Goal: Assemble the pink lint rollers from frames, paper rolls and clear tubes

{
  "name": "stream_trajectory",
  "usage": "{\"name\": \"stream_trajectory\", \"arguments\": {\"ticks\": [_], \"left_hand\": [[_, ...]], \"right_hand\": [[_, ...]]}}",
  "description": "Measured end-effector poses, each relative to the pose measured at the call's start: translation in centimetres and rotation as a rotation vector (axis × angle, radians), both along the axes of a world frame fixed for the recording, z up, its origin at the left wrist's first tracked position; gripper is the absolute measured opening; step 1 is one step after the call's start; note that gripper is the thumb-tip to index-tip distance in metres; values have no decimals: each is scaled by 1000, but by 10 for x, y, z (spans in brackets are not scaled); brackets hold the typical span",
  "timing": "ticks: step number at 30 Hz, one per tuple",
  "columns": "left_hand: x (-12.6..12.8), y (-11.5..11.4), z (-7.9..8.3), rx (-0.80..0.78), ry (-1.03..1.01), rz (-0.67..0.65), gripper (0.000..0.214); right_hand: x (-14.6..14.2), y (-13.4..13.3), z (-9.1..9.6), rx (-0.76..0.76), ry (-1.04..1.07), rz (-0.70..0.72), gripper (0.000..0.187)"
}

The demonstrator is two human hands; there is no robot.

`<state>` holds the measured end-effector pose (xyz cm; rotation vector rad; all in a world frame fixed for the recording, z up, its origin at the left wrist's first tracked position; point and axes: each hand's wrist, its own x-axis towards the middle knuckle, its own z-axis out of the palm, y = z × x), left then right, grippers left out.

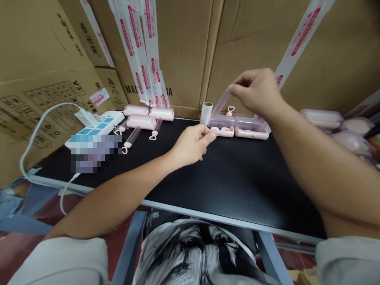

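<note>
At a black work surface (225, 186) walled in by cardboard boxes, the right hand (257, 91) pinches the upper end of a translucent pink plastic strip (221, 103) above a row of pale pink plastic cases (237, 127). The left hand (191, 144), its grip pressed together on what may be the strip's lower end, hovers just before them. Several closed pink cases (148, 116) and clear heart-tipped tubes (132, 138) lie finished-looking at left; the strip itself is not yet set down.
</note>
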<state>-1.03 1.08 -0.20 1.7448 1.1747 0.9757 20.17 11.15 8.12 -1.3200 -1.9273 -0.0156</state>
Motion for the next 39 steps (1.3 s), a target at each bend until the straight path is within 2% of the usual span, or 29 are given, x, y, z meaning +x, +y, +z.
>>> {"name": "stream_trajectory", "arguments": {"ticks": [2, 4, 6, 7, 10, 13, 16, 18, 20, 21, 23, 26, 29, 32, 34, 37, 39], "left_hand": [[-4, -1, 7, 129, 11, 94, 47], [-8, 0, 10, 295, 23, 188, 59], [-10, 2, 8, 461, 2, 241, 55], [-10, 3, 6, 516, -12, 228, 49], [-9, 8, -2, 492, -23, 88, 37], [-9, 12, -9, 352, -6, 6, 31], [-9, 14, -8, 190, -57, 39, 44], [-8, 13, -4, 52, -115, 70, 51], [-5, 11, 2, -70, -170, 58, 39], [-3, 9, 4, -116, -196, 41, 29], [-1, 7, 9, -176, -244, 3, 19], [-2, 5, 13, -259, -290, -42, 26], [-5, 4, 16, -333, -300, -68, 35], [-7, 3, 17, -292, -254, -94, 53], [-8, 3, 16, -240, -177, -90, 58], [-11, 6, 13, -111, 11, -29, 41], [-14, 9, 10, 33, 156, 13, 36]], "right_hand": [[1, -22, 8, 2, 51, 65, 17], [-4, -42, 7, -89, 88, 171, 12], [-13, -56, 1, -236, 151, 316, 13], [-18, -62, -4, -303, 195, 393, 15], [-29, -70, -16, -429, 322, 559, 24], [-27, -63, -22, -467, 330, 596, 31], [-11, -35, -29, -403, 266, 472, 34], [4, -7, -38, -268, 150, 238, 30], [17, 22, -49, -178, -81, -5, 18], [22, 35, -54, -190, -171, -100, 17], [26, 56, -63, -242, -256, -255, 27], [19, 73, -71, -289, -256, -419, 45], [6, 77, -75, -295, -269, -495, 54], [0, 78, -78, -290, -273, -520, 48], [0, 78, -78, -284, -267, -525, 43], [4, 76, -72, -223, -172, -441, 42], [5, 67, -65, -158, -65, -313, 44]]}}
